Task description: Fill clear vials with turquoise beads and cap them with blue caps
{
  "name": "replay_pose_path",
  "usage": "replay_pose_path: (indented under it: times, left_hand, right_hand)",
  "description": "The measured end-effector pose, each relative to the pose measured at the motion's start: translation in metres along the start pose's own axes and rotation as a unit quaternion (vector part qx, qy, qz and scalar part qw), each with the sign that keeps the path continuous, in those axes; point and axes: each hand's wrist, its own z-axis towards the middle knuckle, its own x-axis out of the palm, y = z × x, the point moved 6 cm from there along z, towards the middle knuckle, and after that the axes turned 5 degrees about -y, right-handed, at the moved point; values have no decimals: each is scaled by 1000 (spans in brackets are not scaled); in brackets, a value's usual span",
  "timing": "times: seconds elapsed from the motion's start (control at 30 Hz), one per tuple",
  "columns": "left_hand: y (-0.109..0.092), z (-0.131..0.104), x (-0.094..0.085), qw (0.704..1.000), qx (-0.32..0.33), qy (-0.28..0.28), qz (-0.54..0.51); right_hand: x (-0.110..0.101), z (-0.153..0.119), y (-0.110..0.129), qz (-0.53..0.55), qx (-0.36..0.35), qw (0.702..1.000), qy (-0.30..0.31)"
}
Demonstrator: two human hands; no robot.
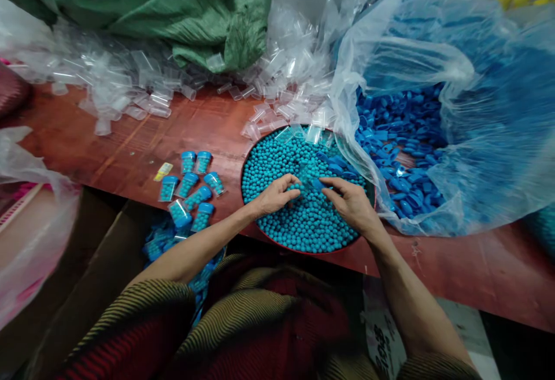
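Observation:
A round red-rimmed tray [252,225] full of small turquoise beads [318,232] lies in front of me. Over the beads, my left hand [277,195] is closed in a pinch around what looks like a clear plastic cup [307,173], hard to make out against the beads. My right hand [349,200] pinches a blue cap [318,184] close beside that cup. More blue caps [342,167] and a few clear cups [313,133] lie on the beads at the tray's far side. Several filled, capped cups [189,184] stand or lie left of the tray.
A translucent bag [485,154] of blue caps [407,177] spills open at the right. Loose clear cups [147,88] are heaped along the back under a green sack [165,10]. Below the table's front edge, a container holds more filled cups [158,244].

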Motion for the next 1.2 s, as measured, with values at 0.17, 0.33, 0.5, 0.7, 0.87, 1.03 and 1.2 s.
replay_pose_path:
  times: [0.17, 0.33, 0.5, 0.7, 0.87, 1.03, 1.2]
  left_hand:
    - [-5, -4, 8, 1000, 13, -4, -19]
    - [-8, -10, 13, 999, 13, -11, -27]
    - [-12, -12, 14, 999, 21, -30, -32]
    - [-9, -10, 18, 996, 24, -64, -60]
    - [-12, -10, 19, 997, 43, -56, -44]
    - [-21, -13, 23, 999, 24, 34, -33]
    - [-22, -15, 26, 999, 9, 27, -25]
  right_hand:
    - [17, -2, 12, 98, 25, 994, -27]
    - [21, -5, 6, 155, 93, 982, -54]
    - [13, -11, 15, 88, 37, 994, -56]
    - [17, -11, 13, 102, -6, 995, 4]
    - [3, -7, 14, 141, -48, 987, 58]
    - [-2, -8, 2, 248, 65, 965, 57]
    - [12, -7, -15, 298, 176, 932, -105]
